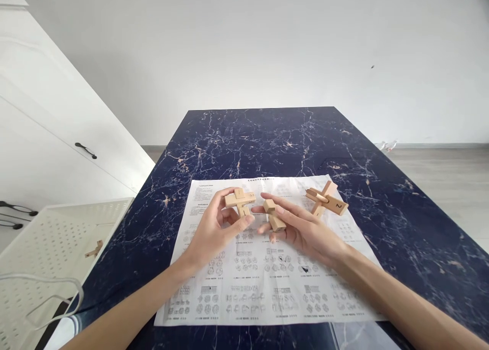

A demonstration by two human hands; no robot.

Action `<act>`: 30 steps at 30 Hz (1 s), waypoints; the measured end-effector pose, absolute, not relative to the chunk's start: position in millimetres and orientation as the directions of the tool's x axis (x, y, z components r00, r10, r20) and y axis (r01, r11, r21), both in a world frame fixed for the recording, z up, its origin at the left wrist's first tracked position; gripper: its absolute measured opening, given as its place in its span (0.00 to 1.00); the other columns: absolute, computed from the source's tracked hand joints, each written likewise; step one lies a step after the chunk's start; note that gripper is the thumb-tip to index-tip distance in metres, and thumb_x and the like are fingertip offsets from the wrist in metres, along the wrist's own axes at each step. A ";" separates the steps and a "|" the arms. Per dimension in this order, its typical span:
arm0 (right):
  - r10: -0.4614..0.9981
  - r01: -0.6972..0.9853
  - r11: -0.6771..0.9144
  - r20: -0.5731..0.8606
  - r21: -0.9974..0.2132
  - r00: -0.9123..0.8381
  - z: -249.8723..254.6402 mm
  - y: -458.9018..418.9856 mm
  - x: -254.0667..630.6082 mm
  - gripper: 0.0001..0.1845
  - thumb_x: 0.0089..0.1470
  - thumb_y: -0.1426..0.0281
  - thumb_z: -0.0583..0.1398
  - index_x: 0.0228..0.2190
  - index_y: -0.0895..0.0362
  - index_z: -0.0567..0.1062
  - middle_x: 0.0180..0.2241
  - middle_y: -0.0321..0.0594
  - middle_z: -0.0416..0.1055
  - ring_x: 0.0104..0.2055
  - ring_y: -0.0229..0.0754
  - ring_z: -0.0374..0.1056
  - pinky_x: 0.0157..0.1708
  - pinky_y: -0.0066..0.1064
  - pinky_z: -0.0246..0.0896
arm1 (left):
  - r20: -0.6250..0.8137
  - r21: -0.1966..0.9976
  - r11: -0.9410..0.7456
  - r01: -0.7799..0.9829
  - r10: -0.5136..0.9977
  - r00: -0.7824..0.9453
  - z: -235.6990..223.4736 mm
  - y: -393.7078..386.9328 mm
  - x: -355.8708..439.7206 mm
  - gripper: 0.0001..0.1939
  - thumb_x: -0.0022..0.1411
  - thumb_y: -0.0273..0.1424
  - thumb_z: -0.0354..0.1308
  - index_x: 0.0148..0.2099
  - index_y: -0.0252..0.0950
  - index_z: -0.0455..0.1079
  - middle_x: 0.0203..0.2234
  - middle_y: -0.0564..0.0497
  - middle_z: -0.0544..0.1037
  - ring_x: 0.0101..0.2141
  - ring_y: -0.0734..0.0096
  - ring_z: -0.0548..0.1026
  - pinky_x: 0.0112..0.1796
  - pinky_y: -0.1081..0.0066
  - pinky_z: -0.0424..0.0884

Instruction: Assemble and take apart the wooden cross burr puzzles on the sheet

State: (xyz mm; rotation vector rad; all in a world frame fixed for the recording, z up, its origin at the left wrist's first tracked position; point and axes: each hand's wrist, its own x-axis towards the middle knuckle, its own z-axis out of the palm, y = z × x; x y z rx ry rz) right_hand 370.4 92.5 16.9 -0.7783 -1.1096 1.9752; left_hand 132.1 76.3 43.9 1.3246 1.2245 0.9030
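Observation:
My left hand [208, 225] is closed on a small cross of interlocked wooden puzzle pieces [240, 199], thumb below and fingers behind it. To its right, my right hand [301, 225] holds a notched wooden puzzle piece [274, 216] between thumb and fingers. A gap separates that piece from the cross. Both hands are over a large printed instruction sheet [298, 314] covered with small diagrams. Beyond my right hand, another group of crossed wooden pieces [326, 198], one marked "2", rests at the sheet's upper right edge.
The sheet lies on a dark blue marbled table [244, 141]. At the left stand a white cabinet [69, 110] and a white perforated basket [49, 238] with a small wooden piece [94, 249] in it. A white cable [76, 284] loops nearby. A pale wall rises behind the table.

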 end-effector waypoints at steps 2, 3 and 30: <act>0.810 -0.290 -0.345 -0.127 -0.893 -0.572 16.0 93.4 372.0 0.30 0.71 0.59 0.62 0.69 0.52 0.67 0.67 0.53 0.68 0.56 0.52 0.78 0.58 0.49 0.76 | -0.119 0.982 0.088 0.167 0.975 0.185 43.7 75.8 132.3 0.33 0.67 0.43 0.70 0.68 0.46 0.63 0.53 0.45 0.79 0.47 0.57 0.82 0.43 0.61 0.80; 0.804 -0.284 -0.338 -0.118 -0.897 -0.583 16.1 93.7 372.8 0.31 0.70 0.59 0.63 0.69 0.52 0.68 0.69 0.52 0.66 0.59 0.54 0.77 0.62 0.52 0.73 | -0.114 0.982 0.084 0.170 0.977 0.180 43.8 75.7 132.5 0.33 0.67 0.43 0.70 0.68 0.46 0.63 0.53 0.45 0.79 0.47 0.57 0.82 0.43 0.61 0.80; 0.868 0.059 -0.089 -0.107 -0.994 -0.485 28.2 78.3 362.0 0.26 0.74 0.47 0.53 0.49 0.57 0.74 0.25 0.30 0.64 0.22 0.35 0.60 0.26 0.33 0.61 | 0.291 0.842 -0.381 0.381 0.916 0.275 32.2 72.4 133.2 0.33 0.66 0.41 0.72 0.67 0.46 0.63 0.41 0.52 0.80 0.32 0.69 0.78 0.33 0.68 0.79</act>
